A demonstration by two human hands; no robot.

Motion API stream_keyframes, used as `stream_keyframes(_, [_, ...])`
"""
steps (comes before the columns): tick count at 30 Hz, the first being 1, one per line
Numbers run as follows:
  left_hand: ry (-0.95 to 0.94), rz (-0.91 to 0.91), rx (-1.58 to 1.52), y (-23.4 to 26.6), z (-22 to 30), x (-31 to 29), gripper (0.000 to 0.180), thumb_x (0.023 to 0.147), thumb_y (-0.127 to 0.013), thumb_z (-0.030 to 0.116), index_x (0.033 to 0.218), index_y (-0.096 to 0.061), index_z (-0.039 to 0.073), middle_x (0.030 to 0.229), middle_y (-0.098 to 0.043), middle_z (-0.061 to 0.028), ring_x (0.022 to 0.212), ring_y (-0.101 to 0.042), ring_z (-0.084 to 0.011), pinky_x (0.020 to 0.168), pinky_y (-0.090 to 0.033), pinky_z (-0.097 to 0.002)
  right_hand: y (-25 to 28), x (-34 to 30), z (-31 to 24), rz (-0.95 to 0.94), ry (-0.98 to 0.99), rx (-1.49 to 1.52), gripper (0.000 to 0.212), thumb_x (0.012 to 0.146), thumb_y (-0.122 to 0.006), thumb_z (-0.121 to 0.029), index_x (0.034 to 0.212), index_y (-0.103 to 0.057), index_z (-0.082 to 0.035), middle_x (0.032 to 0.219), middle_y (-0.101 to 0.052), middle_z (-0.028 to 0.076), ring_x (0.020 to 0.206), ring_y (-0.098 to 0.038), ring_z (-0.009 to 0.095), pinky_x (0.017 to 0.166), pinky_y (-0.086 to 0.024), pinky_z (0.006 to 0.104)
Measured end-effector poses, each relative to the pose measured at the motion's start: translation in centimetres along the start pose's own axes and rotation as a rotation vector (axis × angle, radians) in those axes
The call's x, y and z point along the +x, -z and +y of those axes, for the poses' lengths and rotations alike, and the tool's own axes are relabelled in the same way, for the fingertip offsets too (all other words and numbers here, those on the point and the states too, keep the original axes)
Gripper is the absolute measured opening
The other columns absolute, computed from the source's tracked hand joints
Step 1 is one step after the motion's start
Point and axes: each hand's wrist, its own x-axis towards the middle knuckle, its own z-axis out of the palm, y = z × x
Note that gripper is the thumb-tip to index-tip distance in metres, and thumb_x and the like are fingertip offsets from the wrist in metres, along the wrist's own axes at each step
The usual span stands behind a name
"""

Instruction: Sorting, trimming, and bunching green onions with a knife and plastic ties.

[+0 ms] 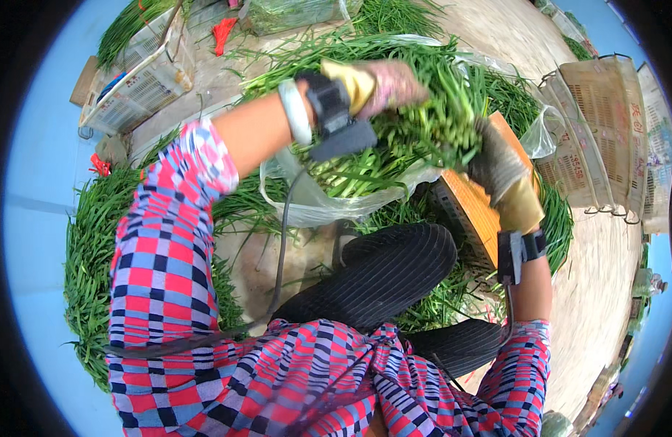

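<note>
A loose bunch of garlic chives (456,120), pale stem ends toward my right, hangs over an open clear plastic bag (325,207). My left hand (393,86), in a dirty pink and yellow glove and slightly blurred, closes on the leafy side of the bunch. At the stem ends, my right hand (498,164), in a grey and yellow glove, is closed round the chives; its fingertips are partly hidden. More chives lie in the bag beneath. Beside my right forearm, an orange crate (483,218) stands tilted next to the bag.
Heaps of chives (92,284) lie at my left and around the bag. A white plastic crate (143,84) stands at the far left, with red ties (222,35) nearby. Several stacked beige crates (605,131) stand at the right. My bent knee (416,255) is close to the bag.
</note>
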Motion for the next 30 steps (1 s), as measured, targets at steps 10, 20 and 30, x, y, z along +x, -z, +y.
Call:
stream_keyframes(10, [0.303,0.031,0.172,-4.3,1.5,-2.3,0.057,0.077,-0.052,0.022,0.130,-0.042,0.003,0.086,-0.063,-0.0228,0.073,-0.062,-0.0307,0.065,-0.050,-0.0362,5.2,-0.9,8.4,-0.099,-0.076,0.012,0.045,0.088,-0.050,-0.029,0.128,-0.043,-0.009,0.122,-0.054,0.008,0.106,-0.054,0.026,0.085,-0.046,0.0486])
stream_keyframes(20, [0.514,0.188,0.033,3.3,-8.2,-1.3,0.058,0.082,-0.048,0.056,0.094,-0.062,0.001,0.072,-0.062,-0.0166,0.072,-0.058,-0.0315,0.071,-0.045,-0.0402,6.2,-1.5,7.3,-0.137,-0.069,-0.110,0.059,0.089,-0.042,-0.049,0.131,-0.039,-0.006,0.126,-0.051,0.012,0.113,-0.049,0.028,0.090,-0.041,0.0512])
stream_keyframes(30, [0.430,-0.076,-0.079,-3.8,-6.2,0.6,0.078,0.084,-0.030,0.070,0.094,-0.065,0.001,0.076,-0.060,-0.0174,0.070,-0.054,-0.0260,0.076,-0.042,-0.0359,2.1,4.3,8.3,0.022,-0.125,0.069,0.058,0.085,-0.049,-0.050,0.124,-0.049,-0.007,0.118,-0.056,0.009,0.105,-0.052,0.023,0.093,-0.039,0.0410])
